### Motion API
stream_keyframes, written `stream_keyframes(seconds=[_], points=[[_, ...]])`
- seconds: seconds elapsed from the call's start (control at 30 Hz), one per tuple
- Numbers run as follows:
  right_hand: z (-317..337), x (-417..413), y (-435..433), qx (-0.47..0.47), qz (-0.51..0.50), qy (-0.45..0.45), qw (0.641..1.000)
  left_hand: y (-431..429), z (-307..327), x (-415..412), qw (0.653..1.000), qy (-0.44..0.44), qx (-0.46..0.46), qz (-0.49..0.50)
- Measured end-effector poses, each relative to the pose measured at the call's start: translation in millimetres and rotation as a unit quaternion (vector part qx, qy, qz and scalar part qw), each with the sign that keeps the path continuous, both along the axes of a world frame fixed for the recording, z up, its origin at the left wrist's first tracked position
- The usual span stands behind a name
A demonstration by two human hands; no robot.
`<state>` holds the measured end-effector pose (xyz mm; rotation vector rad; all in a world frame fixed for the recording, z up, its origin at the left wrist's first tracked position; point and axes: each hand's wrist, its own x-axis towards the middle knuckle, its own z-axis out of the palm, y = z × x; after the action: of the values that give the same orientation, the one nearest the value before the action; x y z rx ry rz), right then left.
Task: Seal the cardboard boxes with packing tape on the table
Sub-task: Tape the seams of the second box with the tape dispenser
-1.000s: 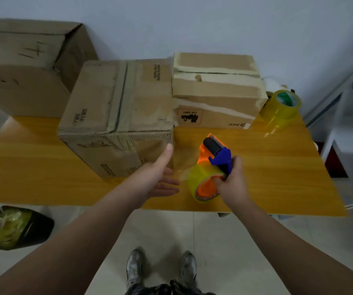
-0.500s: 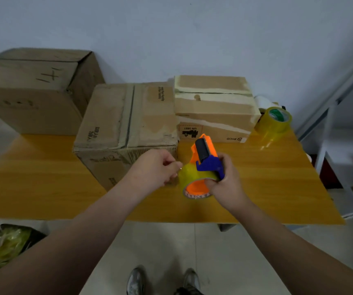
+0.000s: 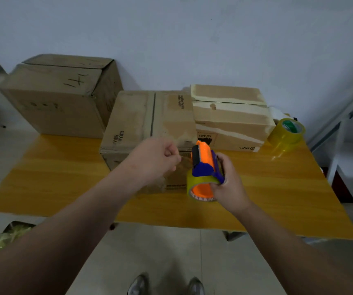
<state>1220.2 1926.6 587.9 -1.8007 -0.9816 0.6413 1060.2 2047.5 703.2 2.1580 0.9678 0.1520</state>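
Right hand [image 3: 228, 185] is wrapped around the tape dispenser [image 3: 203, 165], the orange-and-blue one, gripping it from the right side, with the yellowish roll of tape [image 3: 199, 184] hanging at its bottom end. It's held up just right of centre frame, off the table [image 3: 277, 188], black roller end pointing up and away.

Left hand [image 3: 156, 160] is just left of the dispenser, close but with a small gap, fingers curled in and thumb tucked against the forefinger. Is there a tape end pinched in there? From here I can't tell; the stretch between fist and dispenser is too hazy.

Both hands sit in front of the near right corner of the middle box [image 3: 145, 120], dead centre of the frame. Its flaps are down and a dark seam runs along the top. Touching it on the right is a smaller box [image 3: 228, 118] with pale strips across the top and front. A bigger box [image 3: 58, 99] stands in the upper left, apart from the other two.

Far right on the table, just beside the smaller box, a spare roll [image 3: 286, 133]. Lower left, on the floor, a dark bag [image 3: 11, 233] of something greenish. Bottom edge, a pair of shoes [image 3: 139, 286].
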Motion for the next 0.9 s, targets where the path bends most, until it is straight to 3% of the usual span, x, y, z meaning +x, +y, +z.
stream_keyframes(seconds=[0.13, 0.27, 0.4, 0.5, 0.6, 0.73, 0.9], points=[[11, -27, 15, 0.041, 0.028, 0.054, 0.997, 12, 12, -18, 0.998, -0.021, 0.029, -0.042], [17, -55, 32, 0.048, 0.04, 0.048, 0.997, 31, 16, -31, 0.997, -0.031, 0.057, -0.035], [18, -77, 47, 0.029, 0.036, -0.045, 0.998, 57, 18, -45, 0.999, -0.032, 0.024, -0.007], [21, -89, 57, -0.057, 0.018, -0.141, 0.988, 75, 15, -56, 0.999, -0.001, 0.034, -0.022], [26, -97, 61, -0.145, 0.014, -0.243, 0.959, 93, 15, -69, 0.998, 0.011, 0.053, -0.039], [40, -110, 62, -0.188, 0.014, -0.362, 0.913, 117, 11, -85, 0.997, 0.015, 0.06, -0.043], [85, -120, 71, -0.227, 0.119, -0.489, 0.834, 133, -7, -112, 0.998, -0.059, -0.025, 0.016]])
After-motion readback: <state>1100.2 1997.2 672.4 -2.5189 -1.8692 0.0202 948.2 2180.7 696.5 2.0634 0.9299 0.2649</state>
